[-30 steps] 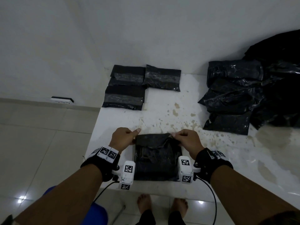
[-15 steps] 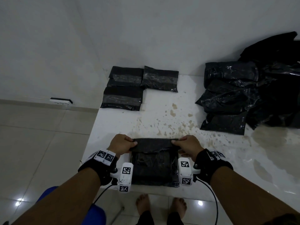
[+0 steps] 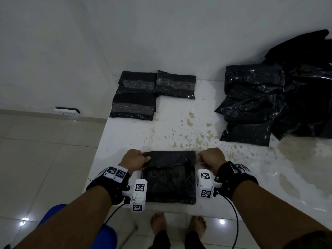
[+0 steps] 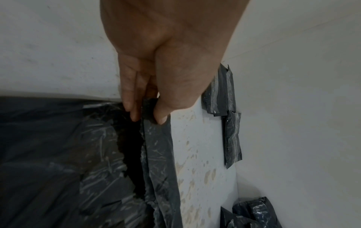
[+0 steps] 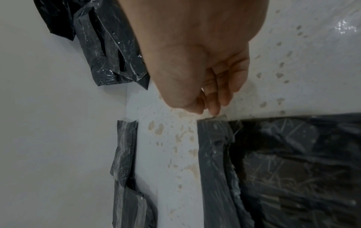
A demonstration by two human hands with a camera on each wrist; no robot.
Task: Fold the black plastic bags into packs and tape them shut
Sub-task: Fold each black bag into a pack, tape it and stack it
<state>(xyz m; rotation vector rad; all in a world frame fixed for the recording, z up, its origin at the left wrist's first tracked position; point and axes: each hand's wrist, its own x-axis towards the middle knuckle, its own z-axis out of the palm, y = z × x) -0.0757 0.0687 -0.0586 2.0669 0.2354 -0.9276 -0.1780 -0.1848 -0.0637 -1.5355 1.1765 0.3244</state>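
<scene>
Pinching the left end of the folded flap (image 4: 156,138), the left hand (image 3: 135,159) keeps the crease flat; the right hand (image 3: 212,159) has curled fingers at the flap's right end, but a firm grip cannot be confirmed. The black bag (image 3: 169,184) lies at the near edge of the white slab (image 3: 179,133), so both hands reach it easily.

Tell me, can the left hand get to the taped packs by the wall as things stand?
Probably yes, once it lets go. The left hand pinches the bag's folded flap, and bare table lies between it and the taped packs; nothing blocks the way.
</scene>
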